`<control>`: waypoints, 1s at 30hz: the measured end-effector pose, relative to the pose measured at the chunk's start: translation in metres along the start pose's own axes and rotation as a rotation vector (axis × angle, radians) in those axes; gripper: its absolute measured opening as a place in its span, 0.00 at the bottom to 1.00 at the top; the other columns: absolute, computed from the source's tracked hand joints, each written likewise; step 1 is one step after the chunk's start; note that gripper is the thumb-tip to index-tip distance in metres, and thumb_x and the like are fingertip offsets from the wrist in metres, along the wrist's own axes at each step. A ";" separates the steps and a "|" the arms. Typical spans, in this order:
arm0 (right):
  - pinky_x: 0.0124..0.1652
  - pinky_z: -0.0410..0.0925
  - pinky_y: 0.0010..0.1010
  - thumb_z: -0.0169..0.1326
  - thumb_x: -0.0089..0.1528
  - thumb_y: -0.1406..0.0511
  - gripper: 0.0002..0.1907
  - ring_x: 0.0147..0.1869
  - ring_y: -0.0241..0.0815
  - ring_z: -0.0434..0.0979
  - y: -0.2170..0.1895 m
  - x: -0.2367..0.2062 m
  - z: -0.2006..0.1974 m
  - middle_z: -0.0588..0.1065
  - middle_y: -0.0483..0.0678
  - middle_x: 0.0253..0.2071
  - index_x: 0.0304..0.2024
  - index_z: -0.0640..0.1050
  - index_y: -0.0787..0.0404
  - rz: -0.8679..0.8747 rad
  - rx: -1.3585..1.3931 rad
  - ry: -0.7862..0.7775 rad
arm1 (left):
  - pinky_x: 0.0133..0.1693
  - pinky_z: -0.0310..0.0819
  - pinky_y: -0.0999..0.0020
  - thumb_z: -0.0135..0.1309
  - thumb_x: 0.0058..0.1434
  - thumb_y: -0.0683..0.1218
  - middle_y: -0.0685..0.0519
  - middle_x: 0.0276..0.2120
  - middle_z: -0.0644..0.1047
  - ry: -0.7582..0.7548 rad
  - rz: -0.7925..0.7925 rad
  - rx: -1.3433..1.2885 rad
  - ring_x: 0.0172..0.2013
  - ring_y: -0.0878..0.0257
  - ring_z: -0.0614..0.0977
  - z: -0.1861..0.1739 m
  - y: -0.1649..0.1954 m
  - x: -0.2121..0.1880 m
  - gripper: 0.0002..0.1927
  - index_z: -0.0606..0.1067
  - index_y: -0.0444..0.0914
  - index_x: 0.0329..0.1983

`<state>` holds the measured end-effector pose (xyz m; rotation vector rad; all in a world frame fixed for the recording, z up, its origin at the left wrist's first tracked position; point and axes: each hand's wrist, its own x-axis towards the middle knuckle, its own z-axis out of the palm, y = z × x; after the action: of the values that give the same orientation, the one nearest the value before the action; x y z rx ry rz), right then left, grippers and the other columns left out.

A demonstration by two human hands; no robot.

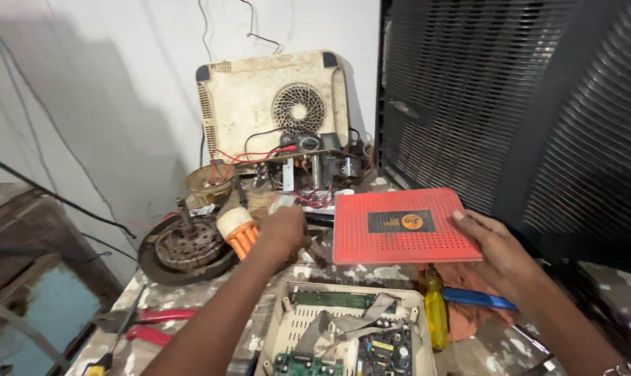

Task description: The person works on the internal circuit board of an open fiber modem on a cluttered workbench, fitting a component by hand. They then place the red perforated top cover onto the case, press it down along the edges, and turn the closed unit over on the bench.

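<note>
Nearest the camera, an opened cream plastic device casing (282, 327) lies on the paint-spattered workbench (155, 299), its green circuit boards (385, 351) and grey ribbon cable (343, 324) exposed.

The right hand (500, 254) grasps a red perforated cover panel (399, 226) by its right edge, thumb on top, holding it flat above the bench. Below that grip: a yellow-handled screwdriver (435, 310) and a blue-handled tool (479, 299).

The left hand (281, 233), just left of the panel, closes around a small pale object (282, 202), touching an orange-and-white plastic part (239, 230).

Left of that hand: a rusty motor rotor (187, 247); nearer, red-handled pliers (155, 324).

Beyond both hands: a stained cream appliance housing (249, 104) with round fan grille (299, 108), standing against the wall; red and black wires (260, 154) at its foot.
</note>
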<state>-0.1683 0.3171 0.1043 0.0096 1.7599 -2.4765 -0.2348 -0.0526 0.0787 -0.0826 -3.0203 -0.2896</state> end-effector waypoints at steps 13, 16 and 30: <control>0.53 0.71 0.32 0.49 0.67 0.62 0.20 0.52 0.36 0.77 -0.009 -0.014 0.010 0.79 0.49 0.50 0.59 0.75 0.65 -0.038 -0.008 -0.074 | 0.44 0.78 0.55 0.63 0.54 0.46 0.47 0.39 0.83 0.319 0.202 -0.254 0.40 0.50 0.85 -0.022 -0.011 -0.073 0.10 0.85 0.43 0.40; 0.53 0.71 0.31 0.49 0.67 0.64 0.20 0.53 0.36 0.77 -0.004 -0.008 0.016 0.78 0.48 0.51 0.60 0.74 0.61 -0.101 0.008 -0.106 | 0.41 0.77 0.54 0.64 0.52 0.44 0.44 0.36 0.82 0.514 0.258 -0.336 0.39 0.48 0.83 -0.026 -0.014 -0.094 0.10 0.85 0.39 0.37; 0.48 0.72 0.31 0.49 0.70 0.64 0.16 0.48 0.35 0.77 0.079 0.032 -0.004 0.77 0.45 0.47 0.58 0.74 0.66 -0.323 -0.025 -0.139 | 0.46 0.77 0.57 0.58 0.58 0.39 0.42 0.39 0.82 0.639 0.330 -0.521 0.41 0.46 0.83 0.014 -0.012 -0.138 0.08 0.80 0.31 0.40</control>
<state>-0.1932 0.2922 0.0267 -0.4724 1.8590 -2.5882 -0.0999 -0.0679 0.0471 -0.4297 -2.1945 -0.8660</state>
